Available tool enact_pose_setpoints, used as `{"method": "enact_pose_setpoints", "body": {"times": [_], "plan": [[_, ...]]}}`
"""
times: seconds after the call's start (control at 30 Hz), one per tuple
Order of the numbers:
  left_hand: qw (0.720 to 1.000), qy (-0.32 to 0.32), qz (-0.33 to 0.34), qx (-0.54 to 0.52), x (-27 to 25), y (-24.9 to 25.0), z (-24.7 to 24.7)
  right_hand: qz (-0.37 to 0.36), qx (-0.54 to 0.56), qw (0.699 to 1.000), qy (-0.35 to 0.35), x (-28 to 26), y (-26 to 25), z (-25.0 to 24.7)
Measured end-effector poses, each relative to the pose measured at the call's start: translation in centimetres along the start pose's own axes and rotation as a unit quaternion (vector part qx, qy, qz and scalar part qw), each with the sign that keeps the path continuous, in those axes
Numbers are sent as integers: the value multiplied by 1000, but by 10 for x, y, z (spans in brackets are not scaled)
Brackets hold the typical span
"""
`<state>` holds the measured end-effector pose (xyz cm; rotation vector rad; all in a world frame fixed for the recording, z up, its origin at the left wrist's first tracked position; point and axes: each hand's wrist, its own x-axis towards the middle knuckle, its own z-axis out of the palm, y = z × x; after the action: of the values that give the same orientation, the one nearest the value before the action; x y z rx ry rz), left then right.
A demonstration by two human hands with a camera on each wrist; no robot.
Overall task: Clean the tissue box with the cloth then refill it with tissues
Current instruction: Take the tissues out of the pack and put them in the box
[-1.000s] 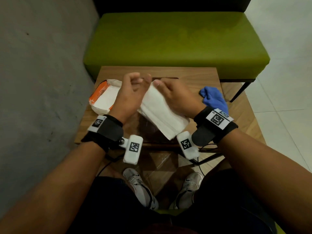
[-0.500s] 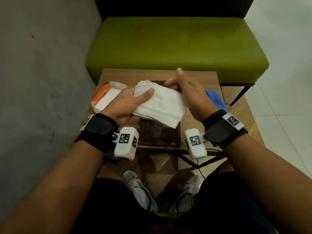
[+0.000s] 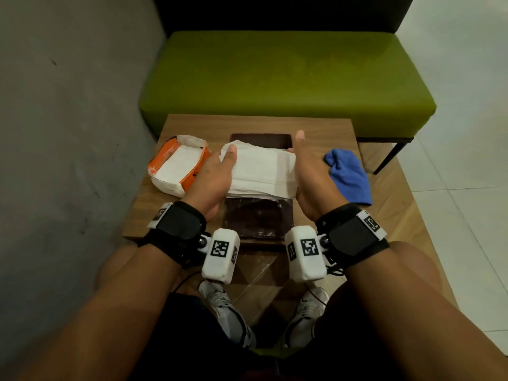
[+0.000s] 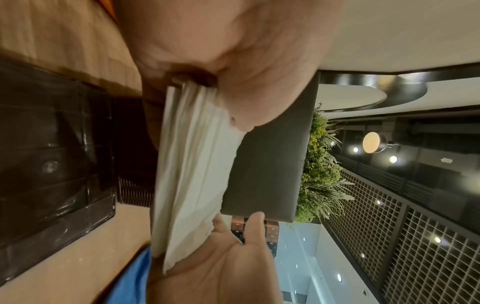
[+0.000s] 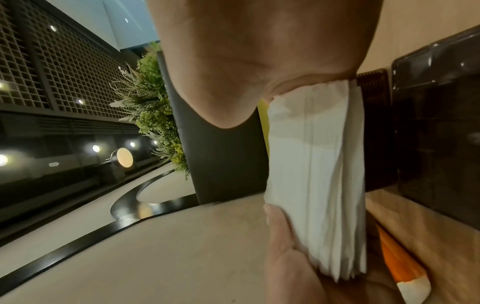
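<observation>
Two hands hold one white tissue stack (image 3: 262, 171) between them, above the dark tissue box (image 3: 258, 215) on the wooden table (image 3: 324, 127). Left hand (image 3: 213, 182) grips the stack's left end: thumb on top near the far left corner, fingers underneath, so the stack is pinched between thumb and fingers. Left wrist view confirms it: stack edge (image 4: 192, 164) runs from the left palm (image 4: 233, 67) down to the right hand (image 4: 221, 271). Right hand (image 3: 309, 177) cups the stack's right end, thumb raised and pointing away from the person, palm against the stack's edge. Fingers are hidden below the stack in the head view; the right wrist view shows the stack (image 5: 314, 174) tucked into the right palm (image 5: 259, 61), with the left thumb (image 5: 280, 230) pressed on its other end.

Stack sits roughly level, covering the box's middle. The box's far edge shows beyond the tissues and its glossy dark near part shows below them. Whether the stack touches the box: cannot tell.

Orange-and-white tissue pack (image 3: 178, 166), torn open with white tissues showing inside, lies on the table left of the box, just beside the left hand. Blue cloth (image 3: 349, 177) lies crumpled on the table right of the box, near the right hand, not touched. Green bench (image 3: 286, 78) stands beyond the table.
</observation>
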<state>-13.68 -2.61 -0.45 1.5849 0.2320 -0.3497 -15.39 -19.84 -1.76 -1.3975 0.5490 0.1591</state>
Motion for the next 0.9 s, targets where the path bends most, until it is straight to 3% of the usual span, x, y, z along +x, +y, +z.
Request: {"method": "enact_pose_setpoints", "body": {"times": [0.3,0.43,0.5,0.57,0.63,0.73,0.9], "plan": [[997,-8,-32,76,15,-2,-23,-154,-144,977,-42,-11,-9,-15],[986,-57,43,154,16,12,-39,-202,-267,931,-144,-17,-23,-21],[968,-119,84,204,11,21,-38,-203,-332,898,-205,-21,-32,-18],[944,-213,74,240,3,25,-28,-214,-380,864,-252,-24,-40,-13],[930,-267,57,246,-1,23,-21,-214,-394,851,-273,-22,-44,-11],[948,-253,35,188,-3,18,-17,-213,-339,885,-240,-14,-44,-15],[986,-149,18,66,-2,8,-10,-188,-106,976,-36,-13,-18,-9]]}}
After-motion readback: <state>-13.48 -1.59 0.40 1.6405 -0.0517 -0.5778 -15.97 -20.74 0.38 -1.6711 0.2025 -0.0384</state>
